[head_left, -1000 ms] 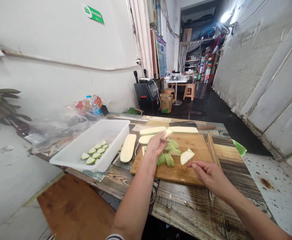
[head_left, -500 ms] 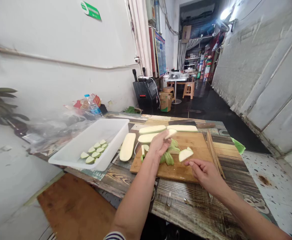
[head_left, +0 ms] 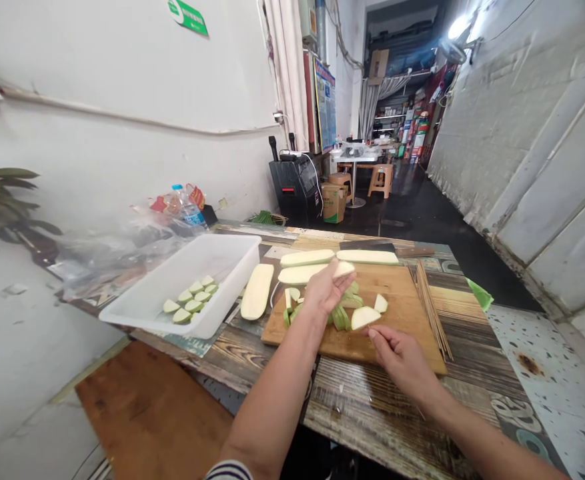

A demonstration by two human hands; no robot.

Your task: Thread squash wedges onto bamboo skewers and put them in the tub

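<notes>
Skewered slice (head_left: 365, 319): slid left and a bit nearer since the earlier frame, now just beside the green sliced pile (head_left: 341, 319), so it's got less of the board to cross to reach the rest
Loose slice (head_left: 381, 304): shows way more fully now, just past the skewered one's right end
Right hand (head_left: 397, 350): fingers pinched round a thin skewer (head_left: 369, 326), slice at the far tip
Left hand (head_left: 325, 288): a touch further right than a second ago, looks closed on another pale slice (head_left: 343, 269), grip partly hidden
Chopping board (head_left: 397, 290): under both hands, bundle of sticks (head_left: 432, 313) along its right side
Desk (head_left: 387, 400): long pale halves (head_left: 257, 291) left and far of the board, knife (head_left: 417, 251) at the far edge
White tub (head_left: 219, 317): over on the left, cut pieces (head_left: 191, 303) inside
</notes>
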